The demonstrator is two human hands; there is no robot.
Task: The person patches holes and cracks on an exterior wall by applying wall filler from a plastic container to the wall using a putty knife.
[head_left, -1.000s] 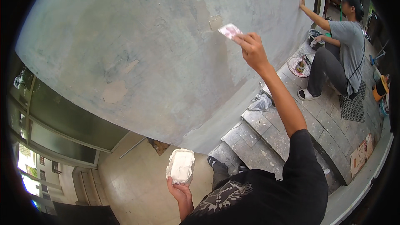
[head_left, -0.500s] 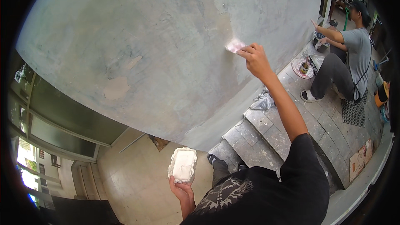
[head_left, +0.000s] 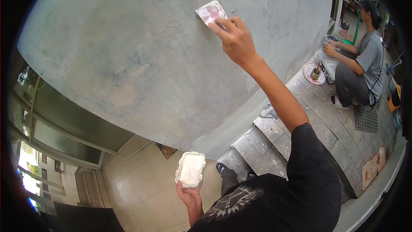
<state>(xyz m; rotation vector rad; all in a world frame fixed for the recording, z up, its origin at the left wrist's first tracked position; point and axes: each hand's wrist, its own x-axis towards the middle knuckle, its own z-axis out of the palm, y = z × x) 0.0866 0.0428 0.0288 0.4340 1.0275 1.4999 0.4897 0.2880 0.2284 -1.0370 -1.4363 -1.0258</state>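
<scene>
My right hand (head_left: 239,43) grips a flat putty scraper (head_left: 212,12), its blade smeared white and reddish, held against or very near the grey plastered wall (head_left: 180,86). Whether the blade's edge touches the surface is hard to tell. Low in front of me, my left hand (head_left: 189,195) supports a white rectangular plastic tub (head_left: 191,169) from beneath and its near side. Pale, smooth paste fills the tub, with a shallow mark in it. On the wall, a beige patch (head_left: 124,96) and darker smudges show to the left of my right hand.
Paint-spattered grey steps (head_left: 266,146) run beside my feet. On the landing to the right, a co-worker (head_left: 365,56) sits by a plate with a small can (head_left: 314,74), a bucket (head_left: 330,40) and a perforated mat (head_left: 367,118). Green glass panels (head_left: 73,103) stand left.
My right hand has swept the scraper up and left across the wall. The tub stays nearly in place. The co-worker's raised arm has come down, both hands now together near the bucket.
</scene>
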